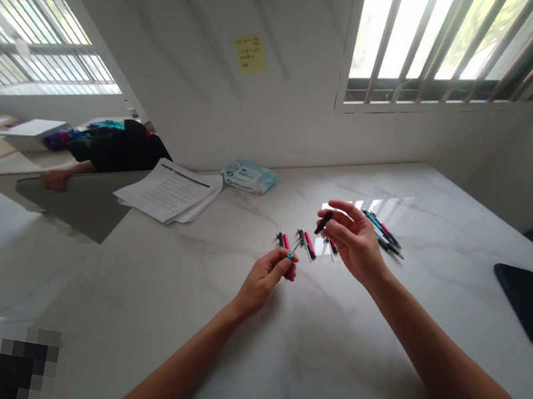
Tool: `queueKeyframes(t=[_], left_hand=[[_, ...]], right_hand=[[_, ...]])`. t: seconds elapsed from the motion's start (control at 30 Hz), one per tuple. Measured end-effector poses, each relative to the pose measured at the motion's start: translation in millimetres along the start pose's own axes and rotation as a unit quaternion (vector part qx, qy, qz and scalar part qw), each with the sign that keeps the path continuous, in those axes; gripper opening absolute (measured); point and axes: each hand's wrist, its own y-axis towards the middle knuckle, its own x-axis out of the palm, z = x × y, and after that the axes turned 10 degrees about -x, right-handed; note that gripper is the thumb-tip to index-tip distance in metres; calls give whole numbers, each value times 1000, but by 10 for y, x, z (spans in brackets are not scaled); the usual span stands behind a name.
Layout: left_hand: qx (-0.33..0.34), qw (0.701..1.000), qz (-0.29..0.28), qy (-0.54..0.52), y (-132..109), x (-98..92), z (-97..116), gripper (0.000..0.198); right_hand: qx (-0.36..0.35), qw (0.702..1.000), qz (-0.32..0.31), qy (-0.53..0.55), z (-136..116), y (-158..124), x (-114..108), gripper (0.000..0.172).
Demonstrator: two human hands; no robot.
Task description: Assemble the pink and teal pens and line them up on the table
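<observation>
Two barred windows (425, 42) brighten the marbled surface (136, 320), a yellow note (250, 53) on the wall (291, 109) between; I see pens (384, 230) past the right hand (358, 244), clamped on a black piece (324, 222), while the left hand (264, 275) pinches a teal piece (290, 256), red pen parts (309, 243) just beyond it

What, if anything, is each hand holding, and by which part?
The left hand pinches a teal piece near its visible end. The right hand holds a small black piece at its fingertips; the exact spot is unclear.
</observation>
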Motion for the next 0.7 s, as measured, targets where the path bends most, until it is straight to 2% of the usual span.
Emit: queueKeyframes(t=[0.07,0.13,0.23,0.33,0.47,0.57,0.7], left_hand=[[-2,999,41,-5,25,-37,8,33],[-3,997,80,-14,55,-90,19,33],[0,992,123,-24,88,-165,37,32],[5,990,137,-22,90,-192,52,31],[6,992,121,-19,67,-154,51,29],[1,994,111,-12,56,-123,44,29],[-4,995,96,-4,49,-112,51,29]], right_hand=[[30,998,-23,-45,59,16,-28,47],[58,986,-93,-122,122,1,-32,40],[71,947,-195,-244,186,-78,12,36],[53,909,-251,-329,216,-170,65,43],[70,881,-284,-373,262,-233,87,41],[90,877,-295,-368,293,-234,78,36],[66,878,-278,-385,283,-205,68,30]])
